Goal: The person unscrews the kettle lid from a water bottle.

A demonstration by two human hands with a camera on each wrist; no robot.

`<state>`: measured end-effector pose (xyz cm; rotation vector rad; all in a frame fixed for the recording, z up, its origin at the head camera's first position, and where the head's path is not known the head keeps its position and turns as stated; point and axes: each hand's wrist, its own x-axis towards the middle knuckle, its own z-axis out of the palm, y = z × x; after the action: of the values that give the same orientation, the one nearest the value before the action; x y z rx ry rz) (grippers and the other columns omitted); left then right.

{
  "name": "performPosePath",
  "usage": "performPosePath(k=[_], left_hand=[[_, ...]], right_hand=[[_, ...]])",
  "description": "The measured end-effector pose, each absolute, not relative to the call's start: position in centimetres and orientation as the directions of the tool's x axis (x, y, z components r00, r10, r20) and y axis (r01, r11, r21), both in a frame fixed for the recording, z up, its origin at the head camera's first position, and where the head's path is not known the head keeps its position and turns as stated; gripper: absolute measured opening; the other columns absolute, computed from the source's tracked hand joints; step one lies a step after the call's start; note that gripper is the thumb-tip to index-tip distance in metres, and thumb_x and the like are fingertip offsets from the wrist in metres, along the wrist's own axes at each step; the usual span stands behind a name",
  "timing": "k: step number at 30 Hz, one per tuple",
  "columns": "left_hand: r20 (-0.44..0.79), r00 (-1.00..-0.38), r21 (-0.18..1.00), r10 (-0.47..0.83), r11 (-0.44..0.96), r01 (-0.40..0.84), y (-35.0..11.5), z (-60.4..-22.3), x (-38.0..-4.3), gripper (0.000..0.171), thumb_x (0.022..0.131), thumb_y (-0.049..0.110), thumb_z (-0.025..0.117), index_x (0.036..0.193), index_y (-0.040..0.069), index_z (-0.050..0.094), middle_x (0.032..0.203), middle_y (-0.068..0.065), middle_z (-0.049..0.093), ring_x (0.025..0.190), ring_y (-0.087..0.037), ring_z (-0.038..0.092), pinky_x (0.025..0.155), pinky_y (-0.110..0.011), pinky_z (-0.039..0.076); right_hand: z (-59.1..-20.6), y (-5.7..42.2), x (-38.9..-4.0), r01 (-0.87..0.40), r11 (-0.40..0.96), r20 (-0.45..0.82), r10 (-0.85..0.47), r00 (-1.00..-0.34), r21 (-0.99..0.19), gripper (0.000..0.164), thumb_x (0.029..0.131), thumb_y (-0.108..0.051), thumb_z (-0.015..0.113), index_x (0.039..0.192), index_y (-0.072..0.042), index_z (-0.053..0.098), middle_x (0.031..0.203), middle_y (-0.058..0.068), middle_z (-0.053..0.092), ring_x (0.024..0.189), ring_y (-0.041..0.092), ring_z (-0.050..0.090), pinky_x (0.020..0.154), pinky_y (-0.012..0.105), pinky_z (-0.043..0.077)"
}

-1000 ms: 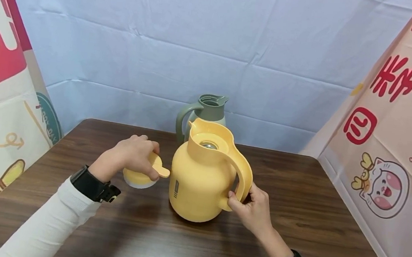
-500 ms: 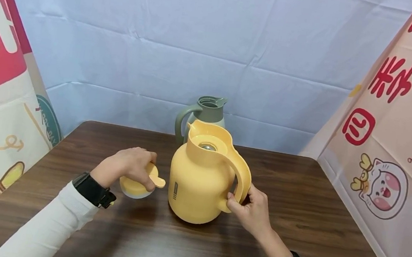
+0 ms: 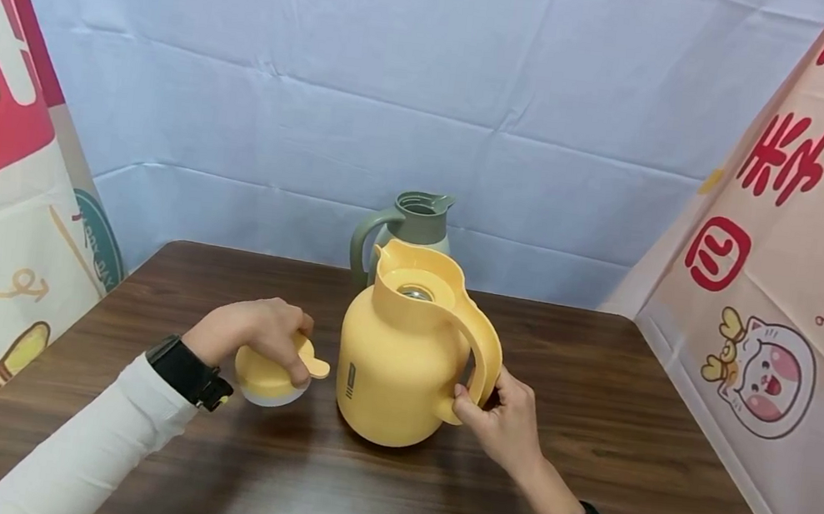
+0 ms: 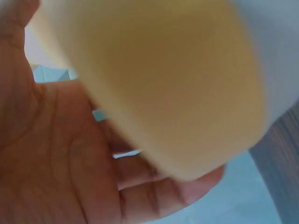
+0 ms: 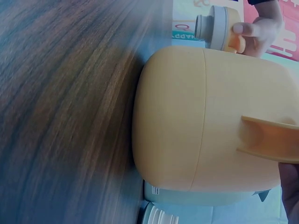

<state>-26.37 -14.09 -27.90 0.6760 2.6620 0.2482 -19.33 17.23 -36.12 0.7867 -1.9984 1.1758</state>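
A large yellow thermos jug (image 3: 401, 356) stands upright on the table with its mouth uncovered. My right hand (image 3: 508, 422) grips the lower part of its handle (image 3: 487, 349). To the jug's left, my left hand (image 3: 264, 334) holds the yellow lid (image 3: 267, 376), thumb and fingers round its sides. In the right wrist view, this lid (image 5: 232, 30) has a pale stopper (image 5: 205, 27) underneath and hangs off the table. Seen from the left wrist, the lid (image 4: 177, 93) is blurred and fills much of the picture.
Directly behind the yellow jug stands a green jug (image 3: 422, 220), its mouth uncovered and its body partly hidden. A pale ribbed round piece (image 5: 161, 215) shows near it in the right wrist view. A pale blue cloth (image 3: 308, 95) hangs behind the brown wooden table (image 3: 594, 393).
My left hand has moved the lid a little to the left and nearer to me, away from the jug. The right hand keeps its grip on the handle, and the jug stays in place.
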Motion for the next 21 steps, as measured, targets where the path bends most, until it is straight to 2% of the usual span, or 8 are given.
performPosePath(k=[4,8,13,16,21], left_hand=[[-0.33,-0.787,0.382,0.521,0.836,0.393,-15.1,-28.2,-26.3,0.049,0.063,0.04,0.073,0.101,0.015,0.057,0.09,-0.003,0.053,0.074,-0.018,0.052,0.059,-0.035,0.046],[-0.265,-0.773,0.535,0.576,0.755,0.379,-16.7,-29.4,-25.9,0.046,0.067,0.039,0.074,0.1,0.014,0.054,0.09,-0.004,0.054,0.076,-0.018,0.052,0.061,-0.035,0.046],[-0.116,-0.738,0.712,0.665,0.573,0.405,-18.5,-31.8,-24.8,0.05,0.079,0.033,0.072,0.119,0.012,0.052,0.095,-0.003,0.057,0.088,-0.02,0.055,0.073,-0.038,0.045],[-0.018,-0.74,0.745,0.673,0.503,0.439,-19.0,-33.0,-24.3,0.05,0.084,0.031,0.068,0.128,0.017,0.051,0.101,-0.001,0.058,0.094,-0.021,0.054,0.077,-0.041,0.044],[0.129,-0.793,0.751,0.596,0.463,0.471,-19.2,-34.5,-23.9,0.046,0.085,0.027,0.068,0.126,0.017,0.05,0.102,-0.002,0.057,0.093,-0.021,0.055,0.077,-0.04,0.046]], right_hand=[[-35.7,17.0,-19.1,-0.776,0.408,0.801,-0.157,-0.578,-0.48,0.022,0.069,0.009,0.063,0.077,-0.01,0.055,0.058,-0.005,0.049,0.043,0.003,0.041,0.036,0.018,0.033],[-34.3,16.1,-18.2,-0.791,0.399,0.814,-0.16,-0.558,-0.464,0.021,0.068,0.013,0.061,0.075,-0.006,0.054,0.057,-0.003,0.047,0.043,0.003,0.04,0.036,0.018,0.033],[-33.5,15.6,-17.5,-0.805,0.386,0.825,-0.163,-0.541,-0.452,0.02,0.067,0.013,0.059,0.074,-0.005,0.052,0.057,-0.002,0.047,0.045,0.002,0.041,0.037,0.019,0.034],[-33.8,15.7,-17.6,-0.807,0.389,0.832,-0.157,-0.533,-0.443,0.021,0.066,0.013,0.059,0.073,-0.006,0.052,0.056,-0.001,0.047,0.044,0.002,0.04,0.037,0.018,0.034],[-35.3,16.5,-18.8,-0.803,0.399,0.83,-0.158,-0.535,-0.442,0.022,0.067,0.011,0.061,0.074,-0.008,0.053,0.056,-0.003,0.047,0.044,0.001,0.04,0.036,0.017,0.034]])
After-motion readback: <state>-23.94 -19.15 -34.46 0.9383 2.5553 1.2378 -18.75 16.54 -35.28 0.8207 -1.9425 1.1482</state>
